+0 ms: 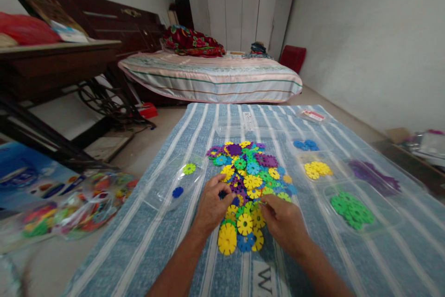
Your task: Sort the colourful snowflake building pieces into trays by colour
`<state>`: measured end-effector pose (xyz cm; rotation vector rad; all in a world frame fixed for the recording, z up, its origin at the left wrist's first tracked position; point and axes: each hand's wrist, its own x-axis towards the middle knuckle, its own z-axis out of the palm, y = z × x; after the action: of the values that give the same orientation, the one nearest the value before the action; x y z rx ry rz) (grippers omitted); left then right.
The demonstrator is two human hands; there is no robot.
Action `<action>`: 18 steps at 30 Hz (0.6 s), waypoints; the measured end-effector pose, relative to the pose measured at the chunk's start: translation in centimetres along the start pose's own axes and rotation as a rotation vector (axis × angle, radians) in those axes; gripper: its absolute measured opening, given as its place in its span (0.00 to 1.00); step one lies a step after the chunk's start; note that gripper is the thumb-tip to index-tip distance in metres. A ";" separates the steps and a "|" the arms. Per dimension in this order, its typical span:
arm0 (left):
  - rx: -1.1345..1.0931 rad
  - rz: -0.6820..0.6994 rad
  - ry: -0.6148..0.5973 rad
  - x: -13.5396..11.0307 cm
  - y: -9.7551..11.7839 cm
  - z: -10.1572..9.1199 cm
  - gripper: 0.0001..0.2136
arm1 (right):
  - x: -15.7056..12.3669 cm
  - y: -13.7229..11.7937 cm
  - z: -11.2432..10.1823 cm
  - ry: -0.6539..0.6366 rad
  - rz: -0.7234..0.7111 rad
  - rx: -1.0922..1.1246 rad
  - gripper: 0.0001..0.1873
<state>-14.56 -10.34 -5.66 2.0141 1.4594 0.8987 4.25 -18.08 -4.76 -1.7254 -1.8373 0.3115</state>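
Note:
A mixed heap of plastic interlocking discs (253, 181), notched round the rim, lies on the striped cloth between my hands. My left hand (213, 202) is at the heap's left side, thumb and fingers closed around a dark blue interlocking disc (222, 193) that is mostly covered by the fingers. At the right side, my right hand (285, 220) is pinched over the heap's edge; whatever lies between its fingertips is too small and hidden to name. Nearest to me are yellow discs (227, 239) and a blue disc (246, 242).
A clear tray (156, 197) at left holds a light green and a dark blue disc. Clear containers at right hold blue discs (306, 145), yellow discs (318, 170), purple pieces (375, 177) and green discs (352, 210). A clear box (229, 129) stands behind the heap.

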 end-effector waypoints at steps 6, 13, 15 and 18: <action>0.044 0.009 0.058 -0.1 -0.3 0.4 0.06 | 0.8 -0.9 0.0 -0.101 0.024 -0.088 0.12; 0.103 0.013 0.045 0.0 -0.9 0.6 0.11 | 2.4 -3.4 0.0 -0.291 0.089 -0.298 0.12; 0.098 0.006 0.043 0.0 -1.0 0.6 0.13 | 2.8 -4.0 0.1 -0.315 0.105 -0.315 0.13; 0.097 -0.009 0.030 0.0 -1.0 0.6 0.15 | 3.1 -4.3 0.3 -0.328 0.129 -0.323 0.14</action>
<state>-14.69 -10.02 -6.77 2.0708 1.5545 0.8728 0.56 -15.55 -1.83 -2.1223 -2.1036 0.3852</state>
